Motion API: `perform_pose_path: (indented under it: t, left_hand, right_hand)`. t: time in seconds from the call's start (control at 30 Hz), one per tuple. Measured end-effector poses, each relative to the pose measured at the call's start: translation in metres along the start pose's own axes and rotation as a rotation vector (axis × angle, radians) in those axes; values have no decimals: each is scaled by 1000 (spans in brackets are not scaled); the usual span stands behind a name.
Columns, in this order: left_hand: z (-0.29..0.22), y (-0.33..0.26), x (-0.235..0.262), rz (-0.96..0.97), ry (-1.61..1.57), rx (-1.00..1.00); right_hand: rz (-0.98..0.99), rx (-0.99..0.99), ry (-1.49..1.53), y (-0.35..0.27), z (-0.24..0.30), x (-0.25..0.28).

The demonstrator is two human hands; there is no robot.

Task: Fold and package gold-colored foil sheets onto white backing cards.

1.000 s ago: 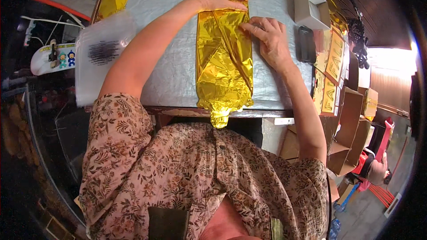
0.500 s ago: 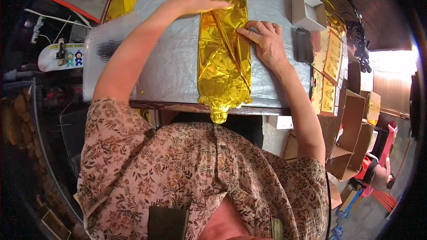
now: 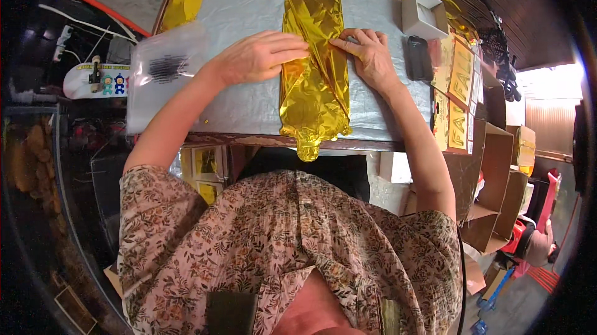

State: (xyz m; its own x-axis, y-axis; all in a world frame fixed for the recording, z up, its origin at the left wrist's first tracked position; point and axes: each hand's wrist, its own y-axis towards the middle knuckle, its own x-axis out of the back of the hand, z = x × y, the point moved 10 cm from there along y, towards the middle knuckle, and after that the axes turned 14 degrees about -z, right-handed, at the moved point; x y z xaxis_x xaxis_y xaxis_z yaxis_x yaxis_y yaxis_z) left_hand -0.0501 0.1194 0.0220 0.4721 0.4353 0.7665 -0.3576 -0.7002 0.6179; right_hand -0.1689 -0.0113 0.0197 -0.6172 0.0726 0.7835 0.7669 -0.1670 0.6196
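Off to the far left of the grip, a clear plastic bag point(image 3: 165, 77) with a dark print is laid flat on the grey-covered table point(image 3: 249, 108), well apart from the work. The left hand point(image 3: 258, 56) is pressed flat, fingers stretched out and closed on nothing, with its fingertips touching the left edge of the gold foil balloon point(image 3: 314, 68). The deflated balloon is laid lengthwise between both hands, its tail hung over the near table edge. The right hand point(image 3: 370, 55) is likewise spread flat on the right edge, nothing gripped. Looks like the flattening/folding step; a firm, even press along the crease is probably needed next. Right of that, a dark phone point(image 3: 419, 58) and a small white box point(image 3: 425, 13) are sat.
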Motion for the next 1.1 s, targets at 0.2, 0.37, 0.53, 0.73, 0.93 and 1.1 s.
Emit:
perform_pose_path:
  t: [0.2, 0.37, 0.53, 0.73, 0.93, 1.1]
  left_hand:
    - [9, 15, -12, -19, -63, 49]
    - [12, 18, -26, 35, -62, 40]
    - [15, 13, -36, -12, -96, 27]
    - [23, 7, -25, -69, -227, 121]
    - [23, 12, -17, -87, -305, 169]
    - [26, 15, -11, -122, -326, 219]
  right_hand:
    - [7, -11, 21, 0, -3, -8]
    - [6, -32, 40, -3, -2, -11]
    - [-13, -30, 62, -2, 2, -7]
    - [-27, -166, 234, 3, -7, -1]
    - [-45, -208, 275, 4, -14, 6]
    - [-30, -249, 285, 6, -19, 6]
